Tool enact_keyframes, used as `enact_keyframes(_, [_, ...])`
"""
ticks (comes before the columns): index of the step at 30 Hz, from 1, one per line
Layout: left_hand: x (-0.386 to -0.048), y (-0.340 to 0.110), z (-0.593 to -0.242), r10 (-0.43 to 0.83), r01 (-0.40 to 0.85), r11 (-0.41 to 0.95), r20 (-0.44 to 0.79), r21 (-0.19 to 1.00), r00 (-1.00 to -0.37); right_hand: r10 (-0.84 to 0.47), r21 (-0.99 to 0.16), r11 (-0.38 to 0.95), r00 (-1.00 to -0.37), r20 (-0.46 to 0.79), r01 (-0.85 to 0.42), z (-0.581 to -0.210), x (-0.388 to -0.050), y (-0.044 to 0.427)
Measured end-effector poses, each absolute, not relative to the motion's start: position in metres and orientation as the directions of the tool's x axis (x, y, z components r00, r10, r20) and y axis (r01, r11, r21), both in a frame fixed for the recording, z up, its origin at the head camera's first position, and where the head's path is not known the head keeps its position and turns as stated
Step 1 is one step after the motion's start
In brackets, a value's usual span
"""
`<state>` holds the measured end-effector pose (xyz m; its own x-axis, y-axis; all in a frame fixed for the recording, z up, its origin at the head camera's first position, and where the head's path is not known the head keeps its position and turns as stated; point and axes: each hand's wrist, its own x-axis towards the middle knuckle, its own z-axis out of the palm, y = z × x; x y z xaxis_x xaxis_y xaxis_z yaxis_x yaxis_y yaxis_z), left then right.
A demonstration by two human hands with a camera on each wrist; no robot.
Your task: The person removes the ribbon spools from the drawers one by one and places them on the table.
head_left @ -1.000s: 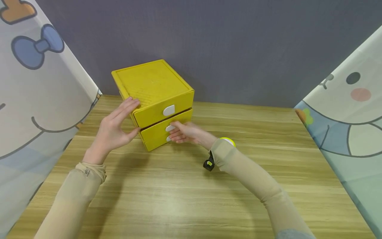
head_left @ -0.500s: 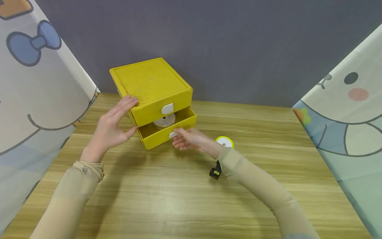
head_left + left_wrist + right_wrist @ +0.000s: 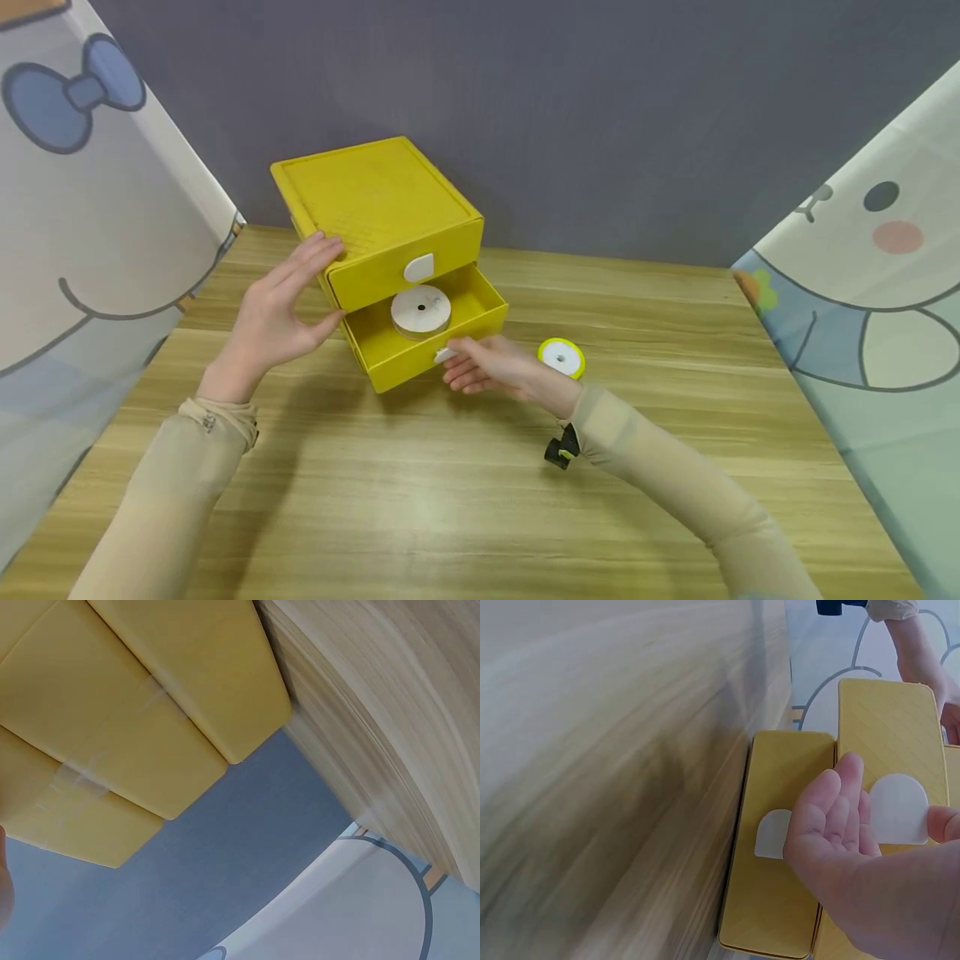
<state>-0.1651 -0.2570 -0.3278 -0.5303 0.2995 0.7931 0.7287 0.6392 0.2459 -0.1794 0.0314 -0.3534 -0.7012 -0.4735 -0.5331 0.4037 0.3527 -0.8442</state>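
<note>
A yellow cabinet (image 3: 378,196) with several stacked drawers stands on the table, its middle drawer (image 3: 408,367) pulled out. Inside that drawer lies a flat white-faced spool (image 3: 433,312) with a small centre hole. My right hand (image 3: 498,367) pinches the drawer's white handle (image 3: 898,814), thumb on one side and fingers on the other. At the cabinet's front left edge, my left hand (image 3: 273,312) rests with its fingers extended on the top and its thumb near the gap under the top drawer. The left wrist view shows the cabinet's side (image 3: 112,712) and only a fingertip.
On the table (image 3: 420,500), a white disc with a yellow rim (image 3: 551,354) lies right of the cabinet, close to my right wrist. A grey wall (image 3: 600,125) stands behind. Printed cloths (image 3: 892,308) hang at both sides. The bottom drawer (image 3: 772,900) is closed.
The middle drawer has slid out toward me with my right hand on its handle, exposing the spool inside. The left hand has stayed at the cabinet's edge. The yellow-rimmed disc has become more visible.
</note>
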Motion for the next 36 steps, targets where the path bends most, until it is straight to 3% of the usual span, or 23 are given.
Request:
enact_keyframes(31, [-0.164, -0.258, -0.324, 0.303, 0.720, 0.652, 0.788, 0.238, -0.535, -0.500, -0.856, 0.333, -0.696, -0.516, 0.395, -0.361, -0.140, 0.062])
enact_keyframes(36, [-0.164, -0.257, -0.325, 0.309, 0.722, 0.652, 0.787, 0.233, -0.534, -0.528, -0.857, 0.392, -0.681, -0.508, 0.335, -0.359, -0.140, 0.068])
